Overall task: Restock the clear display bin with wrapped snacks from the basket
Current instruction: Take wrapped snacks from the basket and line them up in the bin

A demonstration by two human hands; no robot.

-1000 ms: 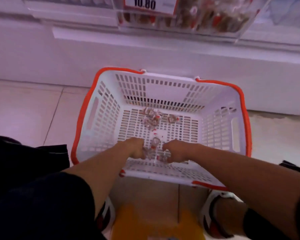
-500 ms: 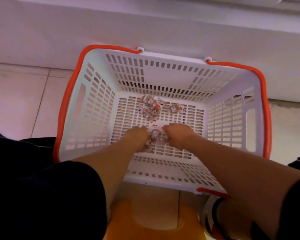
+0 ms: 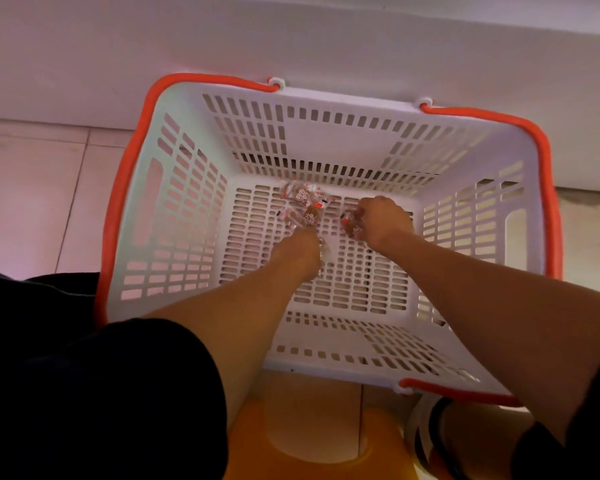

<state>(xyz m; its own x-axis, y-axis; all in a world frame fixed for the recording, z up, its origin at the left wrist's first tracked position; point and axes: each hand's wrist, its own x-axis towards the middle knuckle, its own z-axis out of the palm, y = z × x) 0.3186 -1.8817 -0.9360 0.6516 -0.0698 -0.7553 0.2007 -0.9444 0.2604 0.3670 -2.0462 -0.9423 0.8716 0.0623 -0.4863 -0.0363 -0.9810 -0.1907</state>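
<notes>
A white slotted basket point(image 3: 187, 209) with orange handles stands on the floor below me. Several clear-wrapped snacks point(image 3: 303, 206) with red print lie on its bottom near the far wall. My left hand point(image 3: 297, 254) is down on the basket floor just below that pile, fingers curled over wrapped snacks. My right hand point(image 3: 383, 216) is further back and to the right, fingers curled round wrapped snacks point(image 3: 352, 225) at its left side. The clear display bin is out of view.
The white base of a shelf unit point(image 3: 291, 39) runs along behind the basket. Pale floor tiles point(image 3: 32, 188) lie to the left. A yellow stool point(image 3: 312, 441) sits under me, and a shoe point(image 3: 426, 431) shows at the lower right.
The view has tilted down, so the display bin and price tag have left the frame. Both hands have moved deeper into the basket, the right one reaching up toward the far snacks.
</notes>
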